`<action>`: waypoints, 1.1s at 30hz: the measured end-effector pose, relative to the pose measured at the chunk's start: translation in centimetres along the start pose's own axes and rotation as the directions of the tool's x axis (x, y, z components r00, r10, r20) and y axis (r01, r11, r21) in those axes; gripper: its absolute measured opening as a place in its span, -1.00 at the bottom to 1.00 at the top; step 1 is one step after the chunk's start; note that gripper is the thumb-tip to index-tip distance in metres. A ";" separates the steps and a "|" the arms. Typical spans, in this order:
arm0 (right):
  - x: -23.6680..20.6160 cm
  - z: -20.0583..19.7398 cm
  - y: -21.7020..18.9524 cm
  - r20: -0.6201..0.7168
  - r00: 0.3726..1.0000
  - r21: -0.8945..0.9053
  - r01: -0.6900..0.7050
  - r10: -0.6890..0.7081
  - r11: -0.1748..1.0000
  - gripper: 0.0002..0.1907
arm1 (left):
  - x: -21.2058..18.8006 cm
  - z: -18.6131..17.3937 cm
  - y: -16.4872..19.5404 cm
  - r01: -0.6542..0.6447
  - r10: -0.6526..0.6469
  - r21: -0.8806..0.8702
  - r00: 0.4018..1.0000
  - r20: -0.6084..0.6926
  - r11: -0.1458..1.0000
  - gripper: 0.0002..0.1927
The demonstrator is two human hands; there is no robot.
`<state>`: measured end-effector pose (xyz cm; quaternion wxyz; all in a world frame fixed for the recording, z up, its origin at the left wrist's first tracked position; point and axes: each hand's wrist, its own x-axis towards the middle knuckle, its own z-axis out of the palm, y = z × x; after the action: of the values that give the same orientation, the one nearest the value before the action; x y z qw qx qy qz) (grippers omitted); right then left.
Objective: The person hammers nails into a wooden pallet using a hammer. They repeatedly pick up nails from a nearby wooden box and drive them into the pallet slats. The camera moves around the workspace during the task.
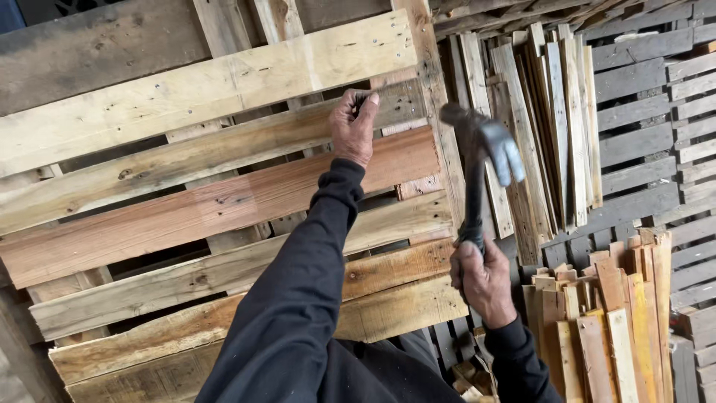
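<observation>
Head view, item one: your left hand, fingers curled and pinched together at the upper edge of a grey weathered board; whatever small thing they pinch is too small to tell. That board lies directly under your fingertips, one slat of a wooden pallet standing on edge, its slats rough-sawn, nail-marked, pale yellow to reddish brown, with dark gaps between. Item two: your right hand, fingers wrapped tight around the dark handle of a hammer; the worn metal head stands above your knuckles, raised, blurred, level with and to the right of your left fingers, apart from the wood. Item three: black long sleeves on both arms. Item four: thin loose slats, pale and splintery, stacked upright beyond the hammer head. Item five: short offcuts, tan and orange, bundled on end just right of your right fingers. Item six: grey pallets stacked behind, far right.
</observation>
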<state>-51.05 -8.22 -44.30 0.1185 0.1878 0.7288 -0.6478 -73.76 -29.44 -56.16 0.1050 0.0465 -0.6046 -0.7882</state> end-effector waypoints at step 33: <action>2.8 -1.4 -2.1 0.001 0.961 -0.429 -0.249 0.277 0.868 -0.50 | -3.6 2.6 -4.5 -0.345 0.107 0.682 0.924 0.366 0.644 -0.81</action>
<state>-54.36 -6.69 -43.39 0.2662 0.2347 0.8158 -0.4566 -71.32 -25.06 -60.03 0.0853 -0.1092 -0.8794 -0.4555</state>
